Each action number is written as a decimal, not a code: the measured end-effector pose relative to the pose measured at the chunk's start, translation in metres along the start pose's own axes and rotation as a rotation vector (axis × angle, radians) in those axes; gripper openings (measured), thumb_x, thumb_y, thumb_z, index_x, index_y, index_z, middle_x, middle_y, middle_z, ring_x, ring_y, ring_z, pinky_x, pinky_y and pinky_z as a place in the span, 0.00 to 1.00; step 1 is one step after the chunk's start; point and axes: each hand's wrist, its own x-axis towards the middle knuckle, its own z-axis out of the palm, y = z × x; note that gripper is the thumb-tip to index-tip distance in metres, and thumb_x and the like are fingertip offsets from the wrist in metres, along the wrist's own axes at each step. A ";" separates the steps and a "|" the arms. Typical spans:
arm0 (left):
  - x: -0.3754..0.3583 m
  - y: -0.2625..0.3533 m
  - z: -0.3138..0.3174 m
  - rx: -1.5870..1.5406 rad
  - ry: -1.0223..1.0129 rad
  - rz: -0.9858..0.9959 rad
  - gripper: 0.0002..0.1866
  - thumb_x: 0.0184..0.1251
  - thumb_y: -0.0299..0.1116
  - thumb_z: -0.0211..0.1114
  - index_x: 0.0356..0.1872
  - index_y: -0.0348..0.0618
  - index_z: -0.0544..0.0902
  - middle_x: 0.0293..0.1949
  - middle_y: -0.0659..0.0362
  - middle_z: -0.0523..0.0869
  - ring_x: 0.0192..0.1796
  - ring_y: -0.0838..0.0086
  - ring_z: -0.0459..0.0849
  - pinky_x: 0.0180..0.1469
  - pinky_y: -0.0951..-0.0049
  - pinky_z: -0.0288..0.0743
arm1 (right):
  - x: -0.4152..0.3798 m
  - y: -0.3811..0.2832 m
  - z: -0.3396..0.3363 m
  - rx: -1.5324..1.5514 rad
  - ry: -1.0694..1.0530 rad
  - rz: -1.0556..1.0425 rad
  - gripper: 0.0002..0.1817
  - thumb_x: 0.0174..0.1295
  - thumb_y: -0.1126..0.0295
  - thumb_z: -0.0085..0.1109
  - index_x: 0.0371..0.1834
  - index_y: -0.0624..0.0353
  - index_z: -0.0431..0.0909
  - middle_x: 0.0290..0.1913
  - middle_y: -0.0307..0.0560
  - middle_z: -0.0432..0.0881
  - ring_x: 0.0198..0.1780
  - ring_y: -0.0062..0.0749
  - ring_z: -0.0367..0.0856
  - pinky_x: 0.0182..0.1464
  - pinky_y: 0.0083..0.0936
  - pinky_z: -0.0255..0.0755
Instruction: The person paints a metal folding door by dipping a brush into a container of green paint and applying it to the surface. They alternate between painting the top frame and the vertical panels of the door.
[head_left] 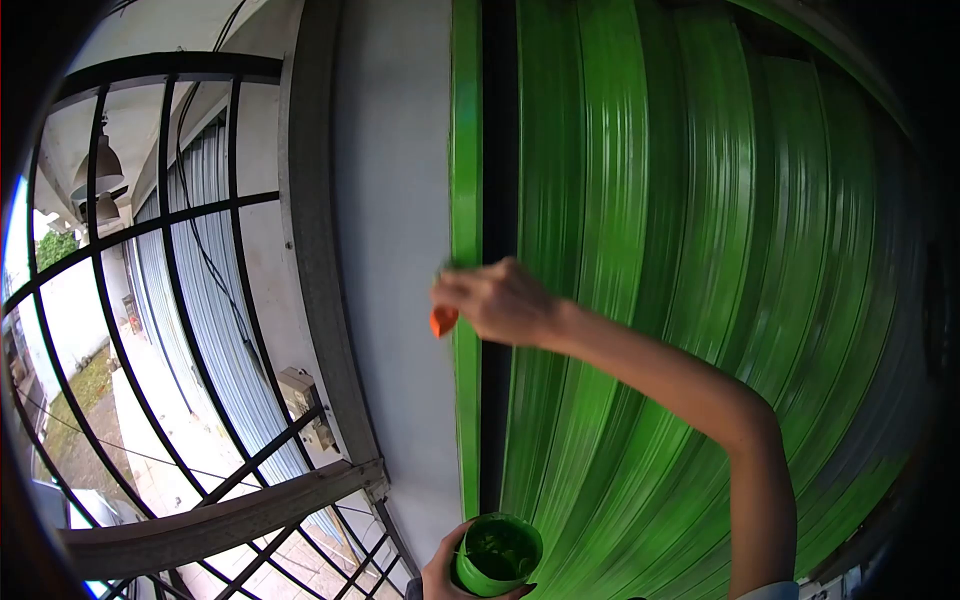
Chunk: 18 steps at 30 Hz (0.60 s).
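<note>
My right hand [495, 300] is closed around a paintbrush, whose orange handle [443, 321] points down below the fingers. The bristle end is mostly hidden and blurred, up against the narrow green strip [467, 200] that borders the grey wall panel. Low in the view, my left hand [440, 572] grips a round cup of green paint [498, 553]. The cup's open top faces me and dark green paint shows inside. Behind my right arm stands a ribbed metal shutter [620, 200] in glossy green.
A smooth grey panel [395, 230] runs upright left of the strip. Further left is a black barred gate [170, 210] with a wooden rail [220, 515] along its lower part. A dark vertical gap [500, 150] lies between strip and shutter.
</note>
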 end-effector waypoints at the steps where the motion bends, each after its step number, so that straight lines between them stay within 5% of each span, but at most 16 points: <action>1: -0.001 -0.001 0.000 -0.010 -0.003 -0.020 0.46 0.29 0.36 0.83 0.57 0.35 0.71 0.51 0.51 0.79 0.54 0.65 0.78 0.58 0.66 0.71 | 0.009 0.006 -0.009 -0.102 0.148 -0.050 0.02 0.60 0.73 0.55 0.31 0.57 0.74 0.32 0.45 0.82 0.28 0.25 0.82 0.22 0.16 0.78; 3: -0.002 -0.002 0.001 -0.017 -0.013 -0.047 0.47 0.29 0.36 0.83 0.57 0.35 0.70 0.52 0.50 0.79 0.55 0.66 0.77 0.59 0.66 0.71 | 0.020 0.012 -0.019 -0.303 0.441 -0.149 0.05 0.60 0.70 0.56 0.30 0.57 0.72 0.34 0.48 0.82 0.30 0.26 0.83 0.24 0.15 0.79; 7: -0.005 -0.001 -0.001 -0.005 -0.019 -0.053 0.46 0.30 0.37 0.82 0.58 0.36 0.70 0.52 0.50 0.78 0.55 0.66 0.77 0.59 0.66 0.70 | -0.029 -0.026 0.048 -0.323 0.207 -0.155 0.14 0.62 0.60 0.53 0.27 0.58 0.68 0.34 0.61 0.80 0.35 0.41 0.85 0.28 0.21 0.82; 9: -0.005 0.001 -0.003 -0.004 -0.017 -0.056 0.46 0.30 0.37 0.82 0.58 0.36 0.70 0.52 0.50 0.79 0.55 0.66 0.77 0.59 0.66 0.71 | -0.063 -0.067 0.076 -0.254 0.202 -0.176 0.12 0.58 0.67 0.57 0.23 0.59 0.67 0.35 0.62 0.77 0.36 0.41 0.83 0.28 0.22 0.83; 14: -0.010 -0.001 -0.009 0.036 -0.012 -0.052 0.46 0.31 0.38 0.82 0.58 0.36 0.70 0.51 0.51 0.79 0.55 0.65 0.77 0.58 0.65 0.71 | -0.116 -0.134 0.101 0.123 -0.030 -0.182 0.09 0.59 0.68 0.55 0.25 0.58 0.68 0.28 0.50 0.77 0.28 0.30 0.82 0.22 0.19 0.79; 18: -0.007 -0.001 -0.007 -0.010 -0.007 -0.060 0.46 0.31 0.37 0.82 0.57 0.36 0.71 0.51 0.51 0.79 0.55 0.66 0.77 0.58 0.66 0.71 | -0.062 -0.066 0.056 0.425 -0.044 0.026 0.04 0.59 0.77 0.50 0.31 0.56 0.74 0.26 0.41 0.79 0.16 0.19 0.75 0.13 0.16 0.70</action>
